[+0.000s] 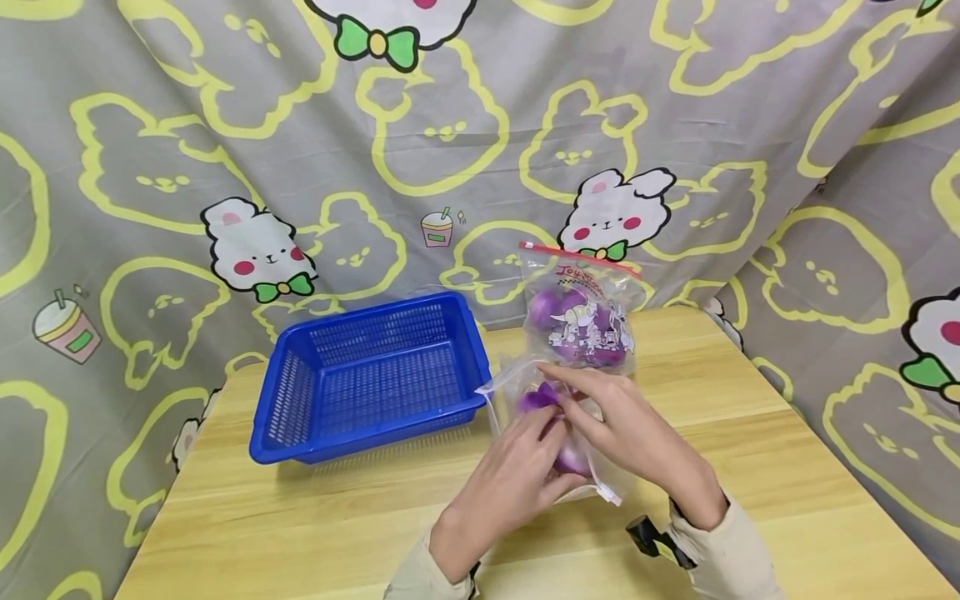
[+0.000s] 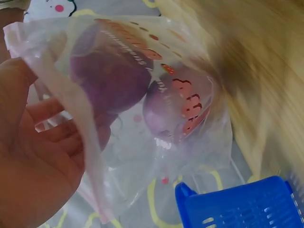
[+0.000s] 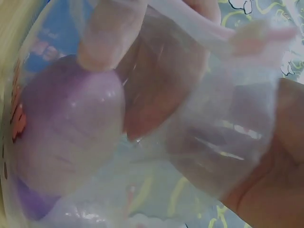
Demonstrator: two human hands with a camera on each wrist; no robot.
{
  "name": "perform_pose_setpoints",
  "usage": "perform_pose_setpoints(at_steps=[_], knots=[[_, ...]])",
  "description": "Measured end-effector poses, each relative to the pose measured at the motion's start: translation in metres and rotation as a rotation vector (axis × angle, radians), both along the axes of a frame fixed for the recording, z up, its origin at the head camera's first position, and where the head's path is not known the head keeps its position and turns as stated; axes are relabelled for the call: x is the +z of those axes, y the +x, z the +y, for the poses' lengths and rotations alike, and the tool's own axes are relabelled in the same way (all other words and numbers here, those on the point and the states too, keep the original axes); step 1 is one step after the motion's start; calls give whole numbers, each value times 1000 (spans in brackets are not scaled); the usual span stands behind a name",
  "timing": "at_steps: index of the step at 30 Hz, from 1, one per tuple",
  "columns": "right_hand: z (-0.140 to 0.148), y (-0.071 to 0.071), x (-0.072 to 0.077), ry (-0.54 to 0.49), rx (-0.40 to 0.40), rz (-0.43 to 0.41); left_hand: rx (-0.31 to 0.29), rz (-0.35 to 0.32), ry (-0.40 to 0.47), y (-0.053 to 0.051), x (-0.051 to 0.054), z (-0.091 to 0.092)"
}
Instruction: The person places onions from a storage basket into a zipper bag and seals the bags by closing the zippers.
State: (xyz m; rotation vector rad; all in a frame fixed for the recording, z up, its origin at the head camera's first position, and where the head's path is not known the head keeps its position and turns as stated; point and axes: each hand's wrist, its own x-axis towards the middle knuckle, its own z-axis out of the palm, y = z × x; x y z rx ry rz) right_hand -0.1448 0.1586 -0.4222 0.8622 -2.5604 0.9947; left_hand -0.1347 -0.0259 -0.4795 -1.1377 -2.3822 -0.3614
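Observation:
A clear zip bag (image 1: 517, 375) with a white slider stands tilted on the table, with rounded, glossy purple objects (image 2: 111, 71) inside; their exact kind is unclear. My left hand (image 1: 513, 471) reaches over its open rim, fingers loosely bent inside against a purple object. In the left wrist view the palm holds nothing. From the other side, my right hand (image 1: 630, 421) grips the rim of the bag, index finger stretched along it. The right wrist view shows fingertips on a pale purple object (image 3: 71, 128), partly blurred by the plastic.
Behind the bag stands a second zip bag (image 1: 536, 275) with a red seal, holding several purple objects. A blue perforated basket (image 1: 367, 425) sits to the left on the wooden table (image 1: 750, 500). A patterned grey curtain (image 1: 510, 108) hangs close behind the table.

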Motion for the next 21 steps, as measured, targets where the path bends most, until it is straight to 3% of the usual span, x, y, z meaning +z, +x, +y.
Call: perform_pose_setpoints(at_steps=[4, 7, 11, 16, 21], knots=[[1, -1, 0, -12, 11, 16, -31, 10, 34, 0, 7, -8], [3, -2, 1, -7, 10, 18, -54, 2, 113, -1, 17, -17], [7, 0, 5, 5, 7, 15, -28, 7, 201, -2, 31, -30], [16, 5, 12, 17, -2, 36, 33, 14, 199, -4, 40, -45], [29, 11, 19, -10, 27, 67, 7, -8, 167, -3, 41, -48]])
